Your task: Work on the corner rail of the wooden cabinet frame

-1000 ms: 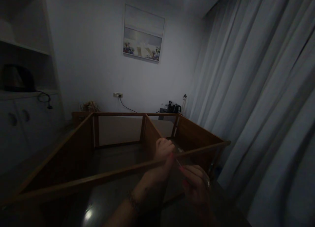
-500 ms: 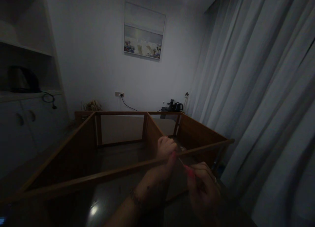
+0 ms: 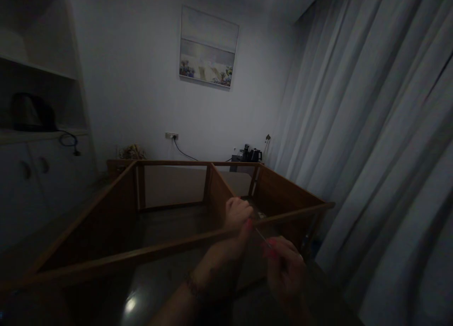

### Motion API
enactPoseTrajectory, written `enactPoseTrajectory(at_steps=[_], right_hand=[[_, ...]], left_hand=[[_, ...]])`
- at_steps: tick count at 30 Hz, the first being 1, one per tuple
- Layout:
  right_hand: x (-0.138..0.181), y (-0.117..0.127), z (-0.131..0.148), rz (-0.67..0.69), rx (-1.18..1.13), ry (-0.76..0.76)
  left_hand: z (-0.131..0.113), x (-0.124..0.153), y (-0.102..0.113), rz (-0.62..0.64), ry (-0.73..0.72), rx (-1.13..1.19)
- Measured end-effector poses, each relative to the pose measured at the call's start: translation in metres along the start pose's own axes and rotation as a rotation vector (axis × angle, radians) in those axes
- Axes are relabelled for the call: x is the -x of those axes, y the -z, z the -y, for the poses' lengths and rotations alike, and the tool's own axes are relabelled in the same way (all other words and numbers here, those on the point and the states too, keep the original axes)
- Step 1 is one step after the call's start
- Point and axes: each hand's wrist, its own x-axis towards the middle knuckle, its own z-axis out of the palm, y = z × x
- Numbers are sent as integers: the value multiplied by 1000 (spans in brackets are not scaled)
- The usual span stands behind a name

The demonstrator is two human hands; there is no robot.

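Note:
My left hand (image 3: 238,213) is closed over the front rail of a brown wooden furniture frame (image 3: 166,248), where the middle panel (image 3: 220,185) meets it. The thumb lies on the near side of the rail. Just right of it, my right hand (image 3: 286,268) pinches a thin metal rod (image 3: 261,236), perhaps a hex key, between thumb and forefinger. The rod slants up and left toward the rail near my left thumb. Whether its tip touches the wood is too dark to tell.
A long grey curtain (image 3: 368,128) hangs close on the right. At the left, a kettle (image 3: 33,111) stands on a white cabinet (image 3: 63,179). Behind the frame, a black coffee maker (image 3: 253,154) and a plugged-in cord (image 3: 184,151) are near the wall.
My right hand has shifted slightly left and down and turned a little, so more of the rod shows. My left hand keeps its hold on the rail.

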Motion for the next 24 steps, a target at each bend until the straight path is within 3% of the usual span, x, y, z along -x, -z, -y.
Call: enactPoseTrajectory(at_steps=[11, 18, 24], right_hand=[[-11, 11, -19, 68, 120, 267], [-4, 10, -22, 15, 209, 263], [-6, 15, -23, 85, 168, 273]], left_hand=[[-39, 13, 22, -43, 34, 50], [-24, 4, 9, -75, 23, 104], [-16, 1, 5, -57, -7, 61]])
